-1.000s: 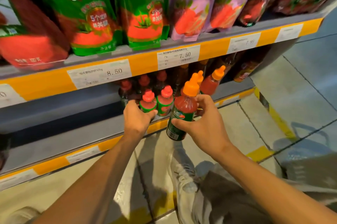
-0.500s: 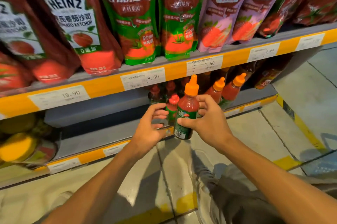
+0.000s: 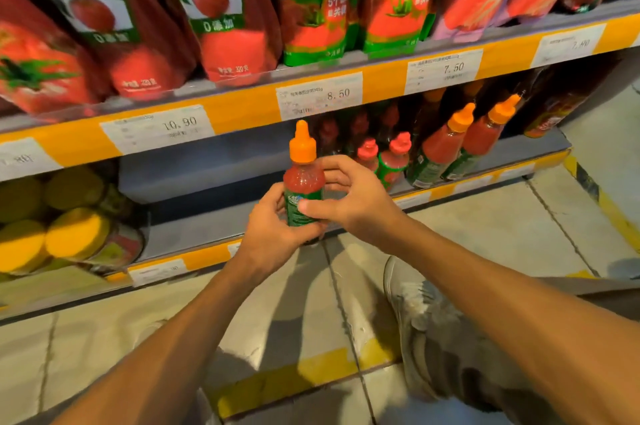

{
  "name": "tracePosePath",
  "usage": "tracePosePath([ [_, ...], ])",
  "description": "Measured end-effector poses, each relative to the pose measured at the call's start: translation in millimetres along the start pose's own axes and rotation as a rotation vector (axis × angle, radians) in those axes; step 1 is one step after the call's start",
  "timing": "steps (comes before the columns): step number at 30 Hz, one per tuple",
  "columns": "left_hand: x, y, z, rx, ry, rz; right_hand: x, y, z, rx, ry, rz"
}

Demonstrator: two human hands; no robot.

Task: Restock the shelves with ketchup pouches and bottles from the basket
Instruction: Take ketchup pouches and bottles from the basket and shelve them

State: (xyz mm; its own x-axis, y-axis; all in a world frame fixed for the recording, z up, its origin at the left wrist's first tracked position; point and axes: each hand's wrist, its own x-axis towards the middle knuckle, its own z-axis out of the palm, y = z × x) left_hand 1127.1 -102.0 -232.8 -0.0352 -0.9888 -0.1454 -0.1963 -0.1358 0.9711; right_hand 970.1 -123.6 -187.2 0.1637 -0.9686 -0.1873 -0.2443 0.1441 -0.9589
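A red ketchup bottle with an orange cap and green label stands upright in front of the bottom shelf. My left hand grips its lower half from the left and below. My right hand pinches it from the right, thumb on the label, fingers behind the neck. More orange-capped bottles and small red-capped bottles stand on the bottom shelf to the right. Ketchup pouches fill the shelf above. The basket is out of view.
Yellow-lidded cans lie at the left end of the bottom shelf. Orange price strips edge both shelves. My shoe and knee are on the tiled floor below right. A bare stretch of bottom shelf lies left of the bottles.
The bottle has moved left along the bottom shelf, away from the other bottles. My left hand, which held nothing before, has closed on its lower half. The view has shifted left.
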Motion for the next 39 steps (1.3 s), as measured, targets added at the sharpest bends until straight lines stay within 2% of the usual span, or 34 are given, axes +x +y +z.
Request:
tracePosePath([
  [2,1,-12,-10,0.033,0.050,-0.047,3,16,3,-0.050,-0.008,0.029],
  [4,5,-21,-20,0.052,0.113,-0.092,6,35,1,-0.226,0.020,0.069],
  [7,20,-30,-34,0.087,0.199,-0.102,9,59,-3,-0.472,-0.032,0.122],
  [14,84,-17,-35,0.222,0.351,-0.115,30,90,14,-0.813,-0.100,-0.110],
  [17,109,-19,-29,0.343,0.312,-0.227,43,98,17,-0.871,-0.090,-0.177],
  [19,125,-18,-27,0.411,0.311,-0.170,52,104,18,-0.908,-0.104,-0.180],
  [23,146,-13,-22,0.514,0.495,0.014,63,117,19,-0.918,-0.124,-0.147],
  [25,154,-17,-22,0.559,0.501,0.044,67,123,19,-0.921,-0.130,-0.136],
  [32,175,-25,-14,0.471,0.451,0.111,76,135,22,-0.956,-0.106,-0.138],
  [36,175,-25,-11,0.312,0.404,0.152,80,134,22,-0.950,-0.099,-0.125],
  [39,171,-32,-15,0.320,0.411,0.150,82,132,22,-0.931,-0.102,-0.099],
])
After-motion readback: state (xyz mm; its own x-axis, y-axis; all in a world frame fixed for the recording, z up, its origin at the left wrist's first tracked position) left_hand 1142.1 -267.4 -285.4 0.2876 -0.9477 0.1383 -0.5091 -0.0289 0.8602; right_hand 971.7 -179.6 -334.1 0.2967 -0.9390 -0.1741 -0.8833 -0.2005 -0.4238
